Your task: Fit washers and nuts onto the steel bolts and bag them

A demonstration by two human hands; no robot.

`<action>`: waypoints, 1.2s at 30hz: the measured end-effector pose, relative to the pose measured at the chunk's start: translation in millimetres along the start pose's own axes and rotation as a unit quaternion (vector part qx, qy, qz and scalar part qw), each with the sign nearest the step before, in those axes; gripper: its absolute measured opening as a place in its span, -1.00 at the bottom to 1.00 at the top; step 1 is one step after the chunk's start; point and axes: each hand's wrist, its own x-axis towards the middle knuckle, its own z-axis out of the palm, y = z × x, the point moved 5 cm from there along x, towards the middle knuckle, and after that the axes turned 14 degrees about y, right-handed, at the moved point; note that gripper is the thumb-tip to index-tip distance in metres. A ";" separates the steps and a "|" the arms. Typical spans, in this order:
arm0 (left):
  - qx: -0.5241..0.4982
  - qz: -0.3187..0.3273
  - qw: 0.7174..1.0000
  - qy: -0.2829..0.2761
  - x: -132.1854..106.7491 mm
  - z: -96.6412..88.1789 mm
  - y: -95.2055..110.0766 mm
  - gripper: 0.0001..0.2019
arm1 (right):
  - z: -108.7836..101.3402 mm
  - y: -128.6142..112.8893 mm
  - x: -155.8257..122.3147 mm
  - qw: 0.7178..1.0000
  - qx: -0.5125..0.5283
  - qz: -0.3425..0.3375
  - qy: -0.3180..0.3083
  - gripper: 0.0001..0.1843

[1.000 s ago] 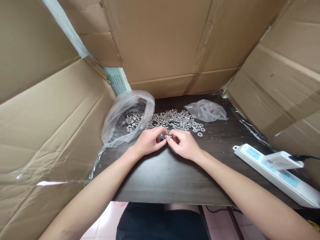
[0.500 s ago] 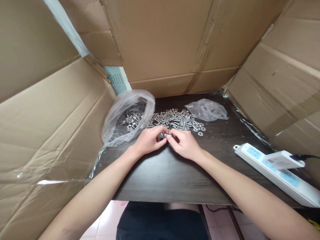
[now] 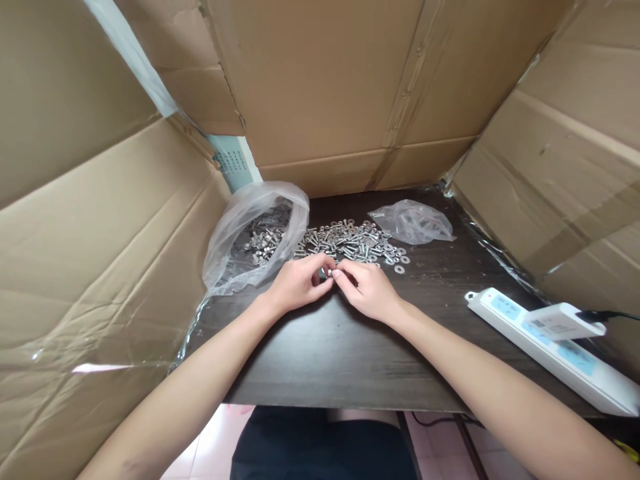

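My left hand (image 3: 305,283) and my right hand (image 3: 367,288) meet above the table, fingertips nearly touching. Between them they pinch a small metal bolt (image 3: 330,273); only its end at the left fingers shows, and my right fingers cover the rest. Whether a nut or washer sits on it is too small to tell. Just beyond the fingers lies a loose pile of bolts and washers (image 3: 357,240). To the left, an open clear plastic bag (image 3: 220,257) holds several small shiny metal pieces (image 3: 265,245), which look like nuts.
A crumpled clear plastic bag (image 3: 415,221) lies at the back right of the dark table (image 3: 310,360). A white power strip (image 3: 535,347) with a plugged-in white adapter (image 3: 565,322) runs along the right side. Cardboard walls (image 3: 345,80) enclose the back and both sides.
Less of the bolt shows between my fingers now, as the right fingertips cover more of its shaft. Both hands have otherwise stayed in place.
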 end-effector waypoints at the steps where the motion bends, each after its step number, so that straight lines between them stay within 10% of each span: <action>1: 0.000 0.000 1.000 0.000 -0.1 0.0 -0.1 -0.85 | 0.2 -0.1 0.0 1.000 0.000 0.000 -0.001 -0.73; 36: 0.001 0.010 1.000 0.009 0.5 -0.6 -0.4 -0.84 | 0.2 0.1 -1.0 1.000 -0.013 0.020 -0.008 -0.77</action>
